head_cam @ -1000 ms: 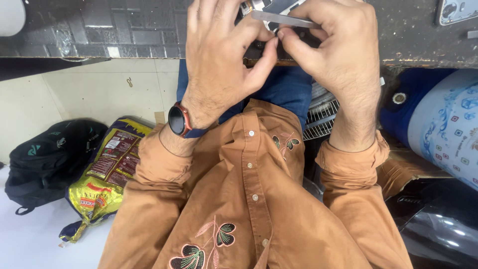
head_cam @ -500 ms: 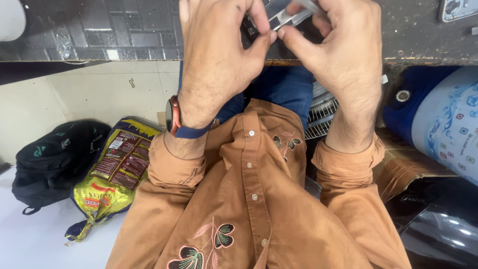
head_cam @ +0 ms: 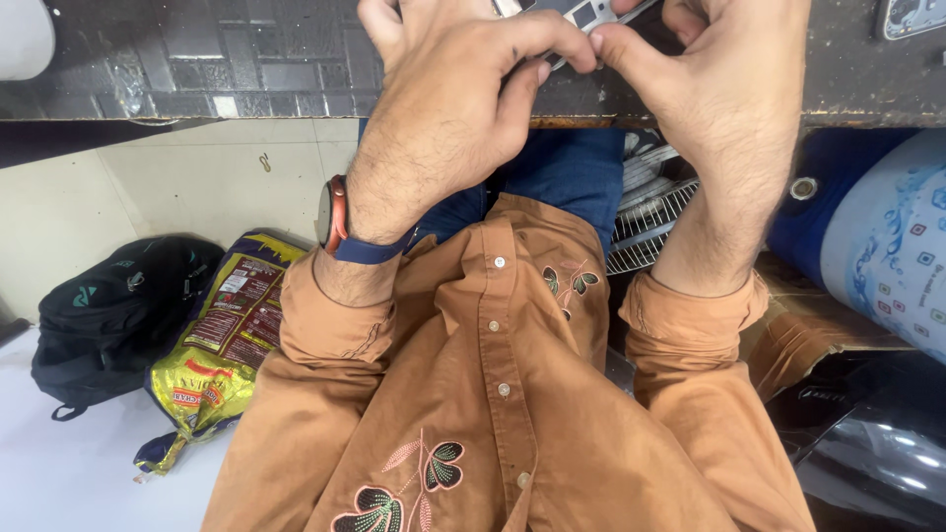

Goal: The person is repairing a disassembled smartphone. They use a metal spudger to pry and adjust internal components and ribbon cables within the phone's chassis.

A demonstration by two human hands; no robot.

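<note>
Two hands work at top frame edge over dark counter (head_cam: 197,69). Left hand (head_cam: 443,118) and right hand (head_cam: 729,108) close together, fingertips pinching small grey flat part (head_cam: 581,15) between them. Work looks mid-way: part gripped, not set down. Part mostly cut off by frame; kind unclear. Second device (head_cam: 912,18) at corner, barely visible.

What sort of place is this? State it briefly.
Probably a small repair workbench: both hands pinch a thin silver metal part over a worn dark tiled worktop, with a black backpack on the floor.
</note>
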